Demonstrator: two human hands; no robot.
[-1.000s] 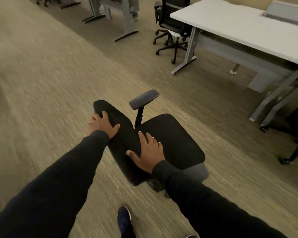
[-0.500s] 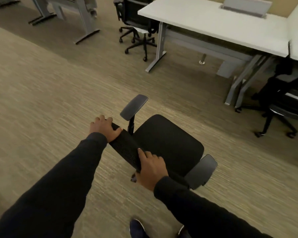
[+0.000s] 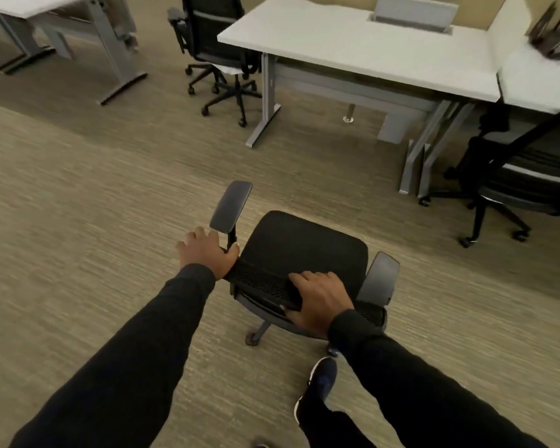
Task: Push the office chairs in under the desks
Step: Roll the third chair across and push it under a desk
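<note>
A black office chair [image 3: 304, 247] stands on the carpet right in front of me, its seat facing the white desk [image 3: 353, 50] ahead. My left hand [image 3: 206, 252] presses on the left end of the mesh backrest's top edge, beside the left armrest [image 3: 232, 206]. My right hand [image 3: 319, 299] grips the right part of that top edge, near the right armrest [image 3: 380, 278]. An open gap lies under the desk between its grey legs.
A second black chair [image 3: 214, 43] stands at the desk's left end. A third chair [image 3: 524, 182] sits at the right under an adjoining desk [image 3: 537, 85]. Another desk [image 3: 39, 8] is at the far left. My shoe [image 3: 319, 383] is behind the chair's base.
The chair has swung round so its seat faces the desk, and it has rolled closer to it. Both hands stayed on the backrest top, and my view turned toward the desk.
</note>
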